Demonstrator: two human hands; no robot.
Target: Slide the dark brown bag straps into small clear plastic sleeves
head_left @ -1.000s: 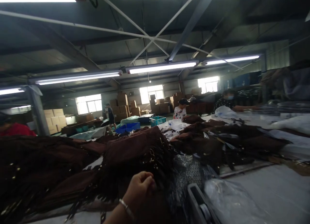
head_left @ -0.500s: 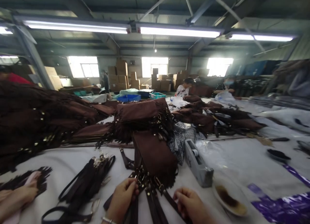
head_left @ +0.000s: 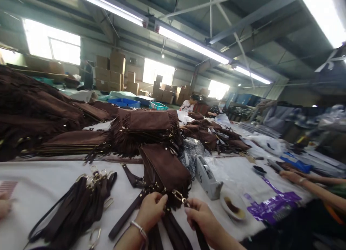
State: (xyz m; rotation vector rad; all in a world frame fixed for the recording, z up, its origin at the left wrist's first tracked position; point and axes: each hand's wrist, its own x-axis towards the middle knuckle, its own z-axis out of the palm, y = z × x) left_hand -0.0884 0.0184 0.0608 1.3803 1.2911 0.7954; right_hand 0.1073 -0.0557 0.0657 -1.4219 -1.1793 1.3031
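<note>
In the head view a dark brown fringed bag (head_left: 164, 167) lies on the white-covered table below a stack of similar bags (head_left: 151, 120). My left hand (head_left: 152, 212), with a bangle at its wrist, is closed in a pinch at the bag's near edge; what sits between its fingertips is hidden. Just to the right, my right hand (head_left: 200, 215) is closed around the end of a brown strap (head_left: 200, 237). Gold clasp links (head_left: 178, 196) run from that strap end toward the bag. Several brown straps (head_left: 173, 228) hang down between and below my hands.
A bundle of straps (head_left: 75, 203) with gold clasps lies left. To the right are a grey tape dispenser (head_left: 208, 179), a shallow dish (head_left: 232, 206) and purple plastic packaging (head_left: 275, 206). Co-workers' hands show at the left edge and the right (head_left: 292, 177).
The view has swung right and tilted. My right hand has come up and closer to my left, bringing the strap's clasp to the bag's near edge. A co-worker's arms now show at right.
</note>
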